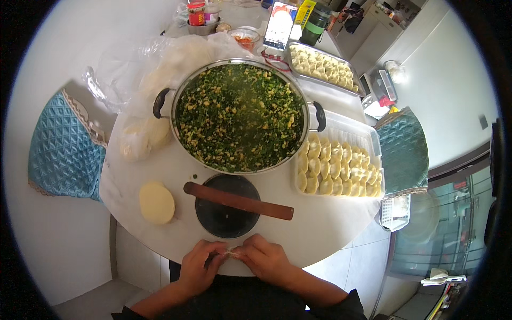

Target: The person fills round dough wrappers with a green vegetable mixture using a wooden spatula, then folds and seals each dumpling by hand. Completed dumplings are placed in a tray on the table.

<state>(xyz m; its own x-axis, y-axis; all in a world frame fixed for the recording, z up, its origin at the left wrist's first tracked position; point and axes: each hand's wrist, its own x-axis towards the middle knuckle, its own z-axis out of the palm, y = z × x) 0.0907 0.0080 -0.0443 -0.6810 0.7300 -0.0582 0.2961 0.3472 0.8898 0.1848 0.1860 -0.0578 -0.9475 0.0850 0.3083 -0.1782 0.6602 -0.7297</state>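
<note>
At the table's near edge my left hand [203,262] and my right hand [266,258] meet, fingertips pinching a small pale piece [231,253], probably dough, mostly hidden by the fingers. Just beyond them lies a round dark board [228,226] with a reddish-brown wooden rolling pin [240,201] across it. A stack of round dough wrappers [157,203] rests to the left. Behind the board stands a wide two-handled metal pan [173,132] full of chopped green and yellow filling [240,116]. To its right, a clear plastic tray [340,124] holds rows of shaped dumplings [336,168].
Plastic bags with dough [144,136] lie left of the pan. Farther back are a metal tray [362,91] of more dumplings, a lit phone [280,26], a dark bottle [315,26] and a glass bowl [245,38]. Covered chairs [66,148] flank the table.
</note>
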